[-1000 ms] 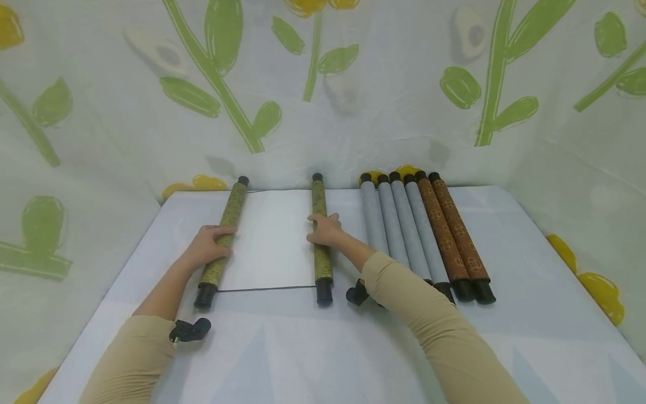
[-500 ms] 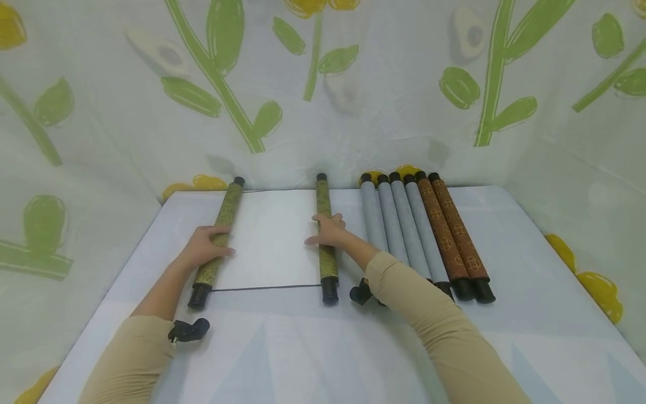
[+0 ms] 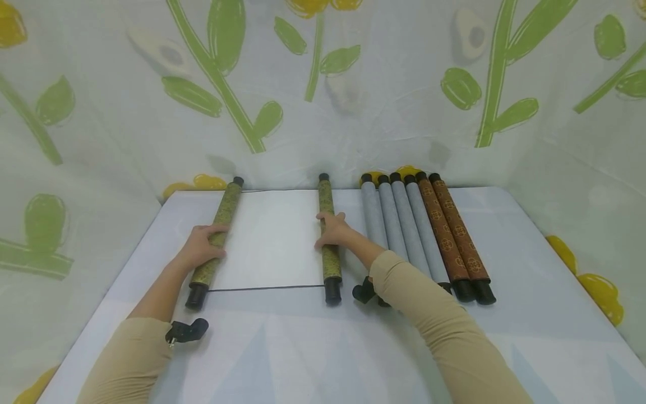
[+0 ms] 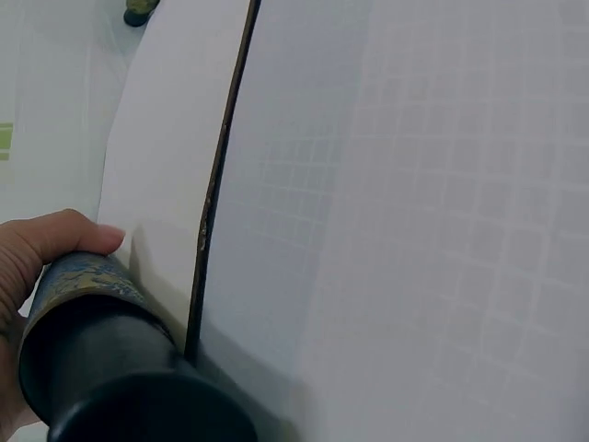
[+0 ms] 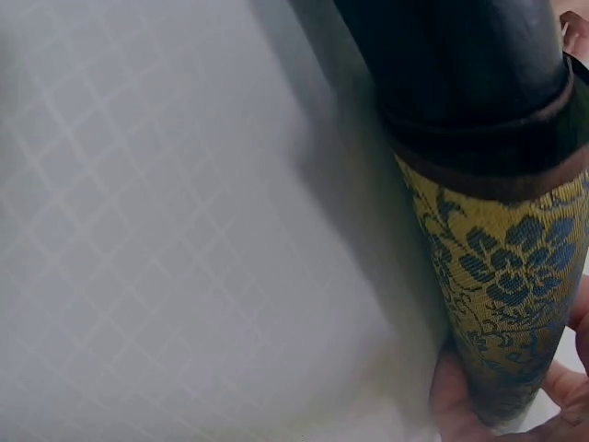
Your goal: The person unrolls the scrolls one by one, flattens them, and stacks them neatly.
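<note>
A scroll with patterned yellow-green rolls and black end knobs lies partly unrolled, its white paper (image 3: 272,241) flat between the two rolls. My left hand (image 3: 202,247) grips the left roll (image 3: 229,209) around its middle. On the other side, my right hand (image 3: 333,229) holds the right roll (image 3: 330,261), thumb and fingers on either side of it. The left wrist view shows the black knob (image 4: 120,359) close up, with the thumb on the paper side. In the right wrist view the right roll's floral cloth (image 5: 511,267) shows, fingers curled around its far part.
Right of the scroll lie several rolled grey scrolls (image 3: 372,213) and two brown patterned ones (image 3: 449,235), side by side. The white table (image 3: 282,348) meets a leaf-printed curtain (image 3: 383,129) behind. A black wrist mount (image 3: 188,331) hangs off each forearm.
The two rolls have moved apart, the left one leftward and the right one rightward, each with its hand. More white paper shows between them.
</note>
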Demonstrator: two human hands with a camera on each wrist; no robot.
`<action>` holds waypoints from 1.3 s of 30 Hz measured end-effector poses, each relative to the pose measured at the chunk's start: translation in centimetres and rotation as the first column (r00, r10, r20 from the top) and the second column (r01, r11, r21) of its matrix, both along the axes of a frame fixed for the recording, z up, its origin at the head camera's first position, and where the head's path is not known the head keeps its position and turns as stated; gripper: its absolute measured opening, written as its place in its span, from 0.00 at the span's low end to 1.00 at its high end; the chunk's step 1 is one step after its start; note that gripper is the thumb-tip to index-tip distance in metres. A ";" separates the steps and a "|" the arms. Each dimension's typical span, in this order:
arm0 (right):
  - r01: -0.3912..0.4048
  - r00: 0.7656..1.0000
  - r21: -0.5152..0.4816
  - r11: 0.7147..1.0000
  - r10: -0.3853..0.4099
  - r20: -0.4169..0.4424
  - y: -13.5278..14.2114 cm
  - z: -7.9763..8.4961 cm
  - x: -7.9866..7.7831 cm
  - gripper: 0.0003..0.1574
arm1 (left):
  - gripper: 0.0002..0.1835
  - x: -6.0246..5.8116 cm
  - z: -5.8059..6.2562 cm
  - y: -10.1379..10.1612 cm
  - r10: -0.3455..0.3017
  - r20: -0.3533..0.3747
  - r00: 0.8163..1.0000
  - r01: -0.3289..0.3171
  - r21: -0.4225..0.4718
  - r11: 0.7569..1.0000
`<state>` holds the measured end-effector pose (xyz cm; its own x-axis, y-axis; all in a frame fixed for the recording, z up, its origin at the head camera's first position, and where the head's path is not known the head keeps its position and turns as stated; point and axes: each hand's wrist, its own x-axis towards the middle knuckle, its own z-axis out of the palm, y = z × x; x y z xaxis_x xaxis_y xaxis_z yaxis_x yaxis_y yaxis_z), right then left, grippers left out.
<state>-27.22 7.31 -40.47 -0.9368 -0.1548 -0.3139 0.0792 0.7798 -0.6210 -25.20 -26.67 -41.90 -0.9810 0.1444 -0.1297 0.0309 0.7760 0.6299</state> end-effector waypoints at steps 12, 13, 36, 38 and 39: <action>0.048 0.999 0.063 0.997 -0.049 0.019 0.1 0.4 0.0 0.48 | 0.29 0.2 0.1 -0.4 0.003 -0.031 1.000 -0.005 -0.070 0.998; 0.048 0.998 0.061 0.997 -0.050 0.026 0.3 0.5 0.0 0.48 | 0.29 0.1 0.0 -0.4 0.008 -0.028 1.000 -0.010 -0.070 0.997; 0.046 0.999 -0.010 0.999 -0.046 -0.011 0.3 0.1 0.2 0.49 | 0.33 -0.1 -0.5 -1.8 0.019 -0.030 0.999 -0.021 -0.067 0.998; 0.047 0.999 -0.027 0.999 -0.048 -0.012 0.1 -0.1 0.2 0.49 | 0.33 -0.1 -0.4 -2.2 0.009 -0.050 0.999 -0.013 -0.076 0.997; 0.046 0.999 -0.035 0.998 -0.046 -0.016 0.0 -0.2 0.2 0.49 | 0.32 -0.1 -0.4 -2.4 0.006 -0.059 0.998 -0.011 -0.080 0.997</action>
<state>-27.01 7.31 -40.63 -0.9484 -0.1218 -0.2929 0.1036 0.7538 -0.6489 -25.31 -29.06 -42.25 -0.9883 0.1277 -0.0830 0.0592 0.8244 0.5628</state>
